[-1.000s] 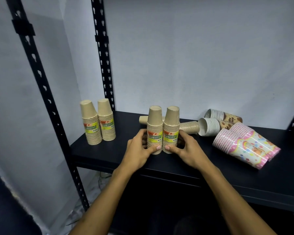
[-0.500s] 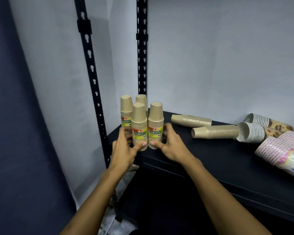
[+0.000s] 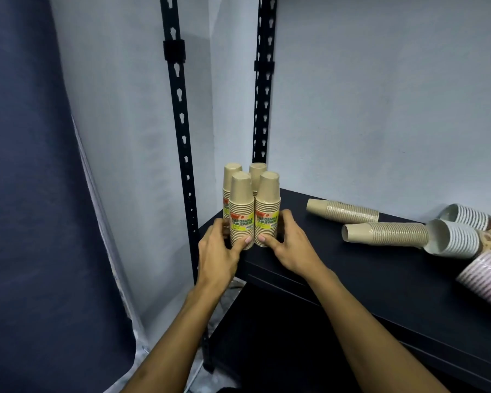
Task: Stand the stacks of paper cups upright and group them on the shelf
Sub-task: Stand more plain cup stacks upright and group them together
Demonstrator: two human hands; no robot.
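- Head view: four brown cup stacks stand upright, rims down, packed together at the left end of the black shelf [image 3: 380,282], next to the rear upright post [image 3: 262,80].
- The left hand [image 3: 219,251] curls round the front-left stack [image 3: 241,211], thumb across its lower rims; the right hand [image 3: 288,245] grips the front-right stack [image 3: 268,209] the same way. Both stacks rest on the shelf, touching each other.
- The two back stacks [image 3: 257,174] stand just behind — whether they touch the front pair I cannot tell.
- To the right, well apart from the group, two plain brown stacks [image 3: 386,235] lie on their sides; further right lie two white-lined patterned stacks [image 3: 459,239] and a pink striped stack [image 3: 485,279], cut off by the frame edge.
- Risk, as I judge it: the front pair sits close to the shelf's front-left corner — a careless release or a nudge from a withdrawing wrist could tip a tall, narrow stack over the edge or knock down the back pair.
- The lying stacks look free to roll when reached for.
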